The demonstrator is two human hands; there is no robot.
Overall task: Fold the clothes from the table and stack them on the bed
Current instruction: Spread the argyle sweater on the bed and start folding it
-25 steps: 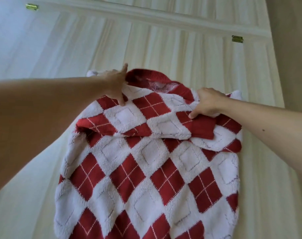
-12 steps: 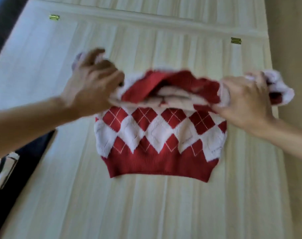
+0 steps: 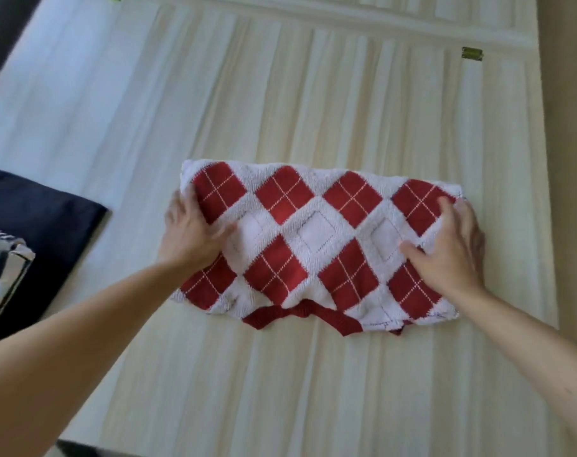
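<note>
A red and white argyle sweater [image 3: 316,225] lies folded in half on the pale wooden table [image 3: 280,390], a wide flat rectangle with red ribbed trim poking out along its near edge. My left hand [image 3: 191,232] rests flat on the sweater's left end, fingers spread. My right hand [image 3: 452,249] presses flat on its right end, fingers apart. Neither hand is gripping the cloth.
At the left edge lies a dark navy garment [image 3: 39,225] with a black-and-white striped garment [image 3: 0,268] on it. Brass hinges [image 3: 472,54] sit on the table's far flap. The table's right edge runs beside a tan wall [image 3: 570,159].
Both hands lifted the sweater's top half, pulled it toward me over the bottom half, and laid it down. The sweater is now folded in half and the hands rest flat on it.
</note>
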